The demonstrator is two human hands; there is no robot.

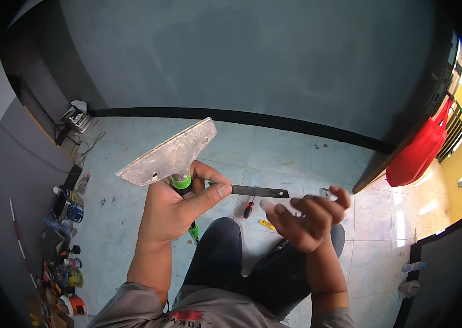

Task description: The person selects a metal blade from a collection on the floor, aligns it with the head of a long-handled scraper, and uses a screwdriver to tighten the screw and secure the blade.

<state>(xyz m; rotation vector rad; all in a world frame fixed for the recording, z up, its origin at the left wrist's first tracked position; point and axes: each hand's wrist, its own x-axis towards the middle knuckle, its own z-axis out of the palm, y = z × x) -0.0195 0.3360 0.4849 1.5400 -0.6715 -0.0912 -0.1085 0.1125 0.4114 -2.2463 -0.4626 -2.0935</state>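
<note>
My left hand (179, 199) is closed round the neck of a wide scraper (171, 153). The scraper has a worn, pale metal head and a green and black handle that runs down below the hand. Pinched between the thumb and forefinger of the same hand is a thin dark metal blade (258, 191) with a small hole at its far end, pointing right. Just right of the blade's end, my right hand (307, 218) is raised with fingers bent and apart, slightly blurred. Nothing shows in it, and it appears apart from the blade.
On the tiled floor lie a red and black screwdriver (249, 209) and a yellow cutter (267, 224), close to my knees. Cans and bottles (70, 273) line the left wall. A red bag (419, 147) hangs at the right; a grey wall (253, 60) stands ahead.
</note>
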